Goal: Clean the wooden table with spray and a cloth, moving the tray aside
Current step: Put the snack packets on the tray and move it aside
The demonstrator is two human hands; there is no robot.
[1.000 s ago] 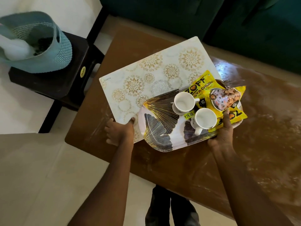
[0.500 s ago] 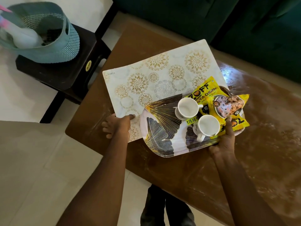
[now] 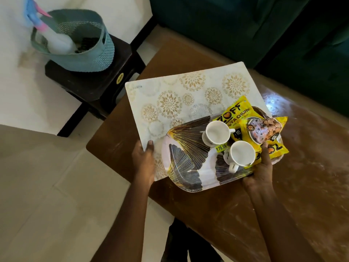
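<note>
Between both hands, over the table (image 3: 311, 176), tray (image 3: 188, 163) sits on a stiff mat (image 3: 179, 99) w/ 2 loose cups (image 3: 217, 133) & snack packets (image 3: 264, 129); left hand (image 3: 143, 161) pinches mat edge, right hand (image 3: 262, 167) grips tray rim, so prob. slippery, breakable load, keep level.

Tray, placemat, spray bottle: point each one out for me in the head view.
Tray (image 3: 188, 157): head view, on its bare leaf-patterned left half.
Placemat (image 3: 170, 104): head view, on a gold flower motif near its middle.
Spray bottle (image 3: 60, 44): head view, on its white body.

Cups (image 3: 229, 144), packets (image 3: 251, 127) on tray (image 3: 188, 167); tray on mat (image 3: 170, 103).
</note>
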